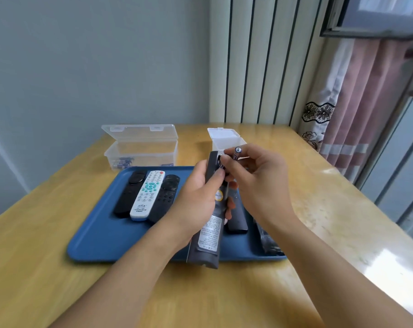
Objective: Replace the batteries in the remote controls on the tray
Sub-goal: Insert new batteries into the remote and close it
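In the grip of the left hand [196,197], above the near edge of the blue plastic tray [101,235], a long dark grey remote control [206,235] is held back side up, its long axis running almost straight away from the person and tilted upward, the open battery bay at the far, raised end. The left fingers wrap round its body, with the thumb laid along its left side. Just right of that hand, the right hand [260,178] pinches a small purple-labelled cylindrical battery [236,153] between thumb and forefinger at the bay, the battery's silver end pointing up and toward the camera. A second battery seems to sit in the bay beside it, though it is too small to tell for certain.

Left of the left hand, three remotes lie side by side on the tray, lengthwise away from the person: a black one [129,192], a white one with teal buttons [147,195] and another black one [164,197]. Under the hands lies one more black remote [236,221], and below the right forearm a dark object I cannot identify.

Beyond the hands, on the yellow wooden table [319,209], stand two open boxes: a clear plastic one [141,147] holding several batteries, and a small white one [224,138].
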The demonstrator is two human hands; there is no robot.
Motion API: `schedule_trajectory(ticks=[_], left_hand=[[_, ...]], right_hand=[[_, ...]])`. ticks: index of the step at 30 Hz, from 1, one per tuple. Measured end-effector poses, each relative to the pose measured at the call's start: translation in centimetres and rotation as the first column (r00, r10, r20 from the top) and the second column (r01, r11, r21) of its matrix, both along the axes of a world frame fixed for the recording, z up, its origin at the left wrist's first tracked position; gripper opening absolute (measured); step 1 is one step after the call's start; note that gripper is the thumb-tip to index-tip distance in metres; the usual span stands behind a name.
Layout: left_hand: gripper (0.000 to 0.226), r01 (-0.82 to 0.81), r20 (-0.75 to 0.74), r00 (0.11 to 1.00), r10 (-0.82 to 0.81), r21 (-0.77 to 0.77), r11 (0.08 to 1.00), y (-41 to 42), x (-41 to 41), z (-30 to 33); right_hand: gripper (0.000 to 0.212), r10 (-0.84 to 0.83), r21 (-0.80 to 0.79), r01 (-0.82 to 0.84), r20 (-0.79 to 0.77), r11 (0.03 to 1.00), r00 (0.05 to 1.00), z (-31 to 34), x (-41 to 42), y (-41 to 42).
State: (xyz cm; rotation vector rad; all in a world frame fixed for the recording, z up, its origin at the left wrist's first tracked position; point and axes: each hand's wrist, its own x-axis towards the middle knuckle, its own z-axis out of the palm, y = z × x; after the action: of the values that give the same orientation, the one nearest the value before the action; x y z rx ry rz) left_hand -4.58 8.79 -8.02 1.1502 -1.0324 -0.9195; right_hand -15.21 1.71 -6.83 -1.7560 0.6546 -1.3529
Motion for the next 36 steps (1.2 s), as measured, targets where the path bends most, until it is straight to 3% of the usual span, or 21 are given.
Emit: schedule_trajectory(ticks=[4, 9, 11, 16, 19, 21, 25, 29, 34, 36], left_hand=[[0.019, -0.001, 0.036, 0.999, 0.001, 0.008, 1.000, -0.1, -0.2, -0.4], [0.021, -0.002, -0.067, 0.998, 0.005, 0.041, 0.999, 0.1, 0.2, 0.1], [0.023, -0.018, -0.087, 0.996, 0.021, 0.043, 0.999, 0.0, 0.4, 0.3], [0.024, -0.041, -0.076, 0.996, 0.044, 0.050, 0.998, -0.1, 1.2, 0.3], [0.024, -0.017, -0.080, 0.996, 0.023, 0.072, 0.997, -0.2, 1.1, 0.1], [0.021, 0.005, -0.088, 0.996, 0.003, 0.086, 0.996, -0.3, 0.9, -0.1], [0.019, 0.012, -0.050, 0.999, -0.007, 0.084, 0.996, -0.4, 0.7, -0.3], [0.020, 0.007, -0.092, 0.996, 0.001, 0.089, 0.996, -0.2, 0.7, 0.1], [0.018, -0.032, -0.063, 0.997, 0.038, 0.096, 0.995, 0.2, 1.0, 0.3], [0.020, -0.060, -0.026, 0.998, 0.062, 0.076, 0.995, 0.1, 1.3, 0.4]], right_hand=[[0.011, -0.044, -0.082, 0.033, -0.131, 0.996, 0.990, -0.2, 0.0, -0.3], [0.010, 0.002, -0.177, -0.042, -0.221, 0.983, 0.975, -1.0, 0.4, -1.1], [0.015, 0.072, -0.144, -0.111, -0.253, 0.983, 0.965, -1.1, 0.4, -1.6], [0.049, 0.158, -0.017, -0.161, -0.107, 0.987, 0.982, -0.6, -0.2, -1.9], [0.035, 0.147, -0.034, -0.149, -0.051, 0.988, 0.988, 0.0, -0.3, -1.6], [0.024, 0.082, -0.067, -0.089, -0.095, 0.994, 0.992, 0.1, -0.4, -1.4], [0.015, -0.027, -0.231, -0.065, -0.373, 0.971, 0.928, 0.2, -0.7, -1.2], [0.019, -0.100, -0.317, -0.044, -0.423, 0.947, 0.901, -0.3, -0.7, -1.3], [0.030, -0.050, -0.300, -0.158, -0.584, 0.941, 0.810, -0.4, -0.1, -0.8], [0.026, -0.010, -0.288, -0.173, -0.538, 0.942, 0.843, -0.4, -0.2, -0.8]])
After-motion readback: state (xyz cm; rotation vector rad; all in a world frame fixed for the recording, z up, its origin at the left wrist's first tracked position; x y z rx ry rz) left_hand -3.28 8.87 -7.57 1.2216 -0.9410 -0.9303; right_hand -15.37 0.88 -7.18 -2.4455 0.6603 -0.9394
